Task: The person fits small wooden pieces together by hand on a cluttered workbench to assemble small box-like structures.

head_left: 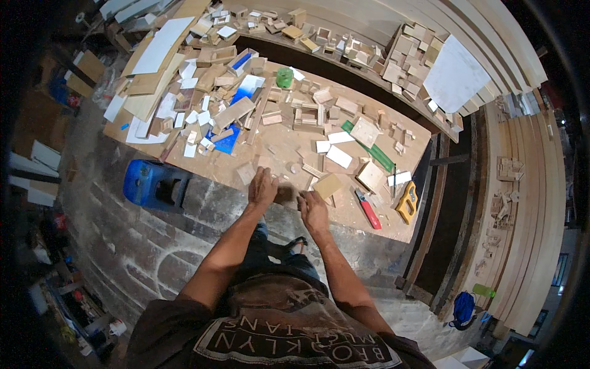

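My left hand (263, 187) is over the front edge of the wooden worktable (283, 206), its fingers bent and pressed together. What they grip, if anything, is hidden. Beside its fingertips lies a thin pale wood piece (246, 173). My right hand (314, 210) is a short way to the right, thumb and fingers closed in a pinch; anything between them is too small to name. Just beyond it lies a square plywood piece (327, 185). Farther right are a red-handled tool (368, 210) and a saw with a yellow handle (407, 203).
Wood offcuts and small open boxes (309, 116) cover the tabletop, with a green container (284, 77) among them. A blue plastic stool (147, 183) stands left of the table. More blocks line the back shelf (362, 64). Long boards (534, 215) are stacked at right.
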The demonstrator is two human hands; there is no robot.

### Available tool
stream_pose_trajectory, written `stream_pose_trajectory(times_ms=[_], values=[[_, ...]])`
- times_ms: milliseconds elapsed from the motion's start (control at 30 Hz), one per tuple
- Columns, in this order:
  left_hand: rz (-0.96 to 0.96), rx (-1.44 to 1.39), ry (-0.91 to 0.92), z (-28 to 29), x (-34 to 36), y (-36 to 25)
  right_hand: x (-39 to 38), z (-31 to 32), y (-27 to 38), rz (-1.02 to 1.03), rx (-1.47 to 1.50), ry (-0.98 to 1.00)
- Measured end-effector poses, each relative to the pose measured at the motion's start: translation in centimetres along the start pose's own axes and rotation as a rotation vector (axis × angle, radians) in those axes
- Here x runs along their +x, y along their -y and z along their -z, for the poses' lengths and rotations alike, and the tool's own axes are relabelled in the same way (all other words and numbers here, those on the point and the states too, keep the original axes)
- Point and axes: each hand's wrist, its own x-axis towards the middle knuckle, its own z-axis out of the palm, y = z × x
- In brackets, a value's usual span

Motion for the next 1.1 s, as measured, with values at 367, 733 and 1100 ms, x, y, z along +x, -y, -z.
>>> stream_pose_trajectory(times_ms=[367,733,1100], values=[[-0.241,-0.07,-0.006,-0.4,-0.1,4.3,6.1,-6.1,1.4,0.002,-0.1,0.044],[0.146,-1.041,0.546,0.0,2.3,5.4,4.0,-4.5,1.6,-0.477,0.707,0.114],[0.042,-0.891,0.627,1.5,2.7,3.8,4.5,-3.9,4.1,-0.17,0.351,0.079]])
